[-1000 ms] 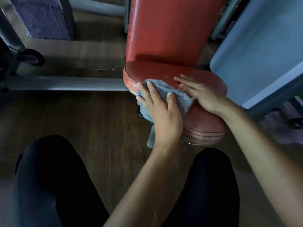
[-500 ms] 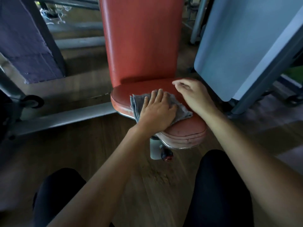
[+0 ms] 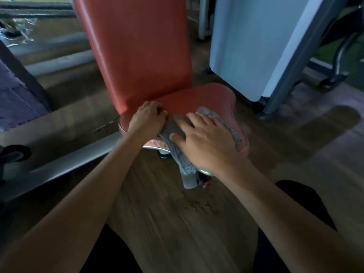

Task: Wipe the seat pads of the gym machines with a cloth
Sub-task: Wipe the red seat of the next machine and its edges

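The red seat pad sits low in front of me under its upright red back pad. A grey cloth lies across the seat's front half and hangs over the front edge. My right hand lies flat on the cloth with fingers spread, pressing it onto the pad. My left hand is at the seat's left side with fingers curled, and it grips the cloth's left end.
A pale blue panel on a grey metal frame stands close to the seat's right. A grey floor rail runs along the left. The seat post and my dark-clad knees are below on a wooden floor.
My right hand moved from the seat's rear onto the cloth and now presses it. My left hand slid off the cloth's top to its left end and curled. The view shifted right.
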{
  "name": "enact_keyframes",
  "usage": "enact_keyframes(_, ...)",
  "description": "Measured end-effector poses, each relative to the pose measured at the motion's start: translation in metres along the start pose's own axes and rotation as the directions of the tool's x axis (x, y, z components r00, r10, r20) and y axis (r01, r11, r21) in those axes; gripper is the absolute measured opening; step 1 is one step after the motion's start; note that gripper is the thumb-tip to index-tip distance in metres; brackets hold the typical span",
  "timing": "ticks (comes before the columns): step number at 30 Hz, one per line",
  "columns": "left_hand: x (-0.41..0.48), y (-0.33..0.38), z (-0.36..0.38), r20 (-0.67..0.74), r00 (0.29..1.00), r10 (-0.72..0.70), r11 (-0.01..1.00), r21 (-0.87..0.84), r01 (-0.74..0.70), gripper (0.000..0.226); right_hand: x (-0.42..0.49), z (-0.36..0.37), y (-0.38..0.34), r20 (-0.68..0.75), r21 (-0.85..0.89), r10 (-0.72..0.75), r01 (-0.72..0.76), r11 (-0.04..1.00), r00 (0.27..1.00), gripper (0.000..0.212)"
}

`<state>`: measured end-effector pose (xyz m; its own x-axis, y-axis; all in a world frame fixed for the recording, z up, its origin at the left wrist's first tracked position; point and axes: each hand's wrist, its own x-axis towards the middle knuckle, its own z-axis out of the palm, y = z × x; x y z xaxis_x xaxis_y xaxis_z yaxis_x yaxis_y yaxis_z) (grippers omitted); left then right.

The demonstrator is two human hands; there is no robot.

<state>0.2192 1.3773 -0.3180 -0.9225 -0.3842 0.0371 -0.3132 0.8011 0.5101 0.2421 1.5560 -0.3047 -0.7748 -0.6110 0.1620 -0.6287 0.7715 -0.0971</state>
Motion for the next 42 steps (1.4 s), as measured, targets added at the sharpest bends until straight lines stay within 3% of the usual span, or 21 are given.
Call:
enact_keyframes(4, 0.001, 0.002, 0.004, 0.004, 0.999, 0.039, 0.998, 0.047, -0.039, 0.039, -0.044, -0.004, 0.013, -0.054, -0.088, 0.151, -0.156, 0.984, 0.987, 0.078)
enact_keyframes(6, -0.006, 0.014, 0.007, -0.010, 0.985, 0.173, 0.985, 0.010, -0.173, 0.041, -0.061, 0.007, 0.011, -0.174, -0.002, 0.300, -0.305, 0.952, 0.938, 0.071)
enact_keyframes(8, -0.014, 0.030, 0.013, 0.030, 0.930, 0.366, 0.930, -0.039, -0.364, 0.042, -0.073, 0.021, 0.002, -0.342, 0.296, 0.500, -0.414, 0.861, 0.795, 0.055)
enact_keyframes(12, -0.017, 0.040, 0.024, 0.152, 0.883, 0.444, 0.891, 0.032, -0.454, 0.045, -0.071, 0.044, -0.027, -0.310, 0.779, 0.836, -0.382, 0.497, 0.453, 0.065)
enact_keyframes(14, -0.011, 0.029, 0.027, 0.202, 0.873, 0.445, 0.885, 0.054, -0.463, 0.053, -0.057, 0.048, -0.053, -0.239, 0.893, 0.927, -0.310, 0.327, 0.289, 0.069)
enact_keyframes(16, -0.006, 0.019, 0.026, 0.229, 0.863, 0.451, 0.880, 0.046, -0.472, 0.066, -0.044, 0.052, -0.085, -0.252, 0.908, 0.946, -0.289, 0.304, 0.203, 0.069)
enact_keyframes(18, -0.006, 0.014, 0.028, 0.212, 0.888, 0.408, 0.905, 0.029, -0.424, 0.057, -0.039, 0.058, -0.108, -0.288, 0.895, 0.939, -0.296, 0.334, 0.189, 0.068)
enact_keyframes(21, -0.011, 0.013, 0.030, 0.191, 0.902, 0.388, 0.917, 0.024, -0.399, 0.052, -0.041, 0.062, -0.102, -0.286, 0.892, 0.930, -0.290, 0.346, 0.230, 0.069)
enact_keyframes(26, -0.012, 0.018, 0.030, 0.222, 0.905, 0.362, 0.922, 0.061, -0.383, 0.051, -0.032, 0.054, -0.071, -0.282, 0.921, 0.952, -0.246, 0.303, 0.118, 0.065)
enact_keyframes(32, -0.015, 0.017, 0.027, 0.232, 0.908, 0.348, 0.929, 0.045, -0.367, 0.050, -0.043, 0.076, -0.124, -0.302, 0.890, 0.917, -0.268, 0.370, 0.261, 0.071)
enact_keyframes(35, -0.015, 0.017, 0.028, 0.232, 0.904, 0.359, 0.922, 0.060, -0.382, 0.051, -0.038, 0.065, -0.086, -0.237, 0.935, 0.948, -0.214, 0.281, 0.211, 0.072)
enact_keyframes(38, -0.014, 0.017, 0.028, 0.235, 0.908, 0.348, 0.928, 0.055, -0.370, 0.051, -0.035, 0.055, -0.070, -0.234, 0.949, 0.959, -0.175, 0.260, 0.158, 0.070)
enact_keyframes(42, -0.014, 0.014, 0.029, 0.219, 0.894, 0.391, 0.903, 0.097, -0.418, 0.051, -0.042, 0.063, -0.116, -0.209, 0.944, 0.937, -0.193, 0.268, 0.280, 0.077)
